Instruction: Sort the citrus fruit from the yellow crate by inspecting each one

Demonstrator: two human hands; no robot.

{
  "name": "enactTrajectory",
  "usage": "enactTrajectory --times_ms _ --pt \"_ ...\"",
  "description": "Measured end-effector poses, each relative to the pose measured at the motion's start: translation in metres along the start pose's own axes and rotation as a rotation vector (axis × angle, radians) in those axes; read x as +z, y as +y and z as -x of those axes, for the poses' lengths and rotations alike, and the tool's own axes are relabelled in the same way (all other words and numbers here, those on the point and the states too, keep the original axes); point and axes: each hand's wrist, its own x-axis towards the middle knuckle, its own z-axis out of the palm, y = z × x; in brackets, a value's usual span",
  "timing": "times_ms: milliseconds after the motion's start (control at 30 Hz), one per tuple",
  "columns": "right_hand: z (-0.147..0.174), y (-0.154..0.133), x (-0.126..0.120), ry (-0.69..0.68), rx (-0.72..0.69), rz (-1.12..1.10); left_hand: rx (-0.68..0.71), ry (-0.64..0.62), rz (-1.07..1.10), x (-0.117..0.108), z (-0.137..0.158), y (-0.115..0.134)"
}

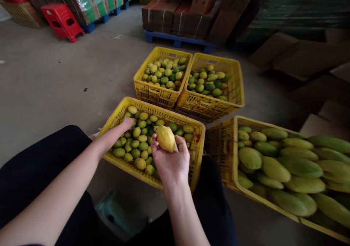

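My right hand [171, 162] is turned palm up, its fingers curled around a yellow lemon [165, 138] with a pointed end. It holds the lemon above a yellow plastic crate [161, 109] of green and yellow lemons [135, 144]. Inside the crate's left part, my left hand [128, 122] reaches down among the lemons, close to a yellow one [132, 109] at the far left corner. The left fingers are mostly hidden, so what they grip, if anything, does not show.
Two more yellow crates of lemons [166, 71] [210, 84] stand just beyond. At the right, another crate [235, 151] holds large green papayas [298, 166]. Farther back are a red stool [61, 22], a blue pallet [177, 40] with stacked cardboard, and loose cardboard [311, 56].
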Motion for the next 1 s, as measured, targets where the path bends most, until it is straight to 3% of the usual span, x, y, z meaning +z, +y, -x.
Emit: enactTrajectory --times_ms 100,200,267,333,433,533,667,767,867,1000 --pt "0.000 0.003 0.003 0.032 0.014 -0.010 -0.090 -0.032 -0.262 -0.013 0.022 0.014" --pt "-0.002 0.003 0.008 -0.043 -0.034 0.024 -0.091 -0.115 -0.378 -0.024 0.050 0.044" --pt "0.000 0.003 0.009 -0.150 -0.077 0.055 0.016 -0.127 -0.282 -0.028 0.074 0.072" --pt "0.002 0.003 0.007 -0.237 -0.103 0.071 0.210 -0.119 -0.066 -0.030 0.101 0.099" --pt "0.004 0.001 0.005 -0.260 -0.153 0.076 0.386 -0.096 0.313 -0.023 0.142 0.122" --pt "0.002 -0.001 0.004 -0.166 -0.186 0.082 0.335 -0.122 0.558 -0.004 0.163 0.123" --pt "-0.004 -0.003 0.004 -0.092 -0.140 0.110 0.239 -0.173 0.711 0.020 0.166 0.116" --pt "-0.007 -0.003 0.005 -0.144 -0.111 0.178 0.133 -0.288 0.824 0.025 0.174 0.115" --pt "-0.010 -0.003 0.009 -0.289 -0.083 0.271 0.094 -0.401 0.925 0.021 0.184 0.114" --pt "-0.012 -0.002 0.007 -0.332 -0.036 0.304 0.064 -0.346 0.958 0.013 0.183 0.115"
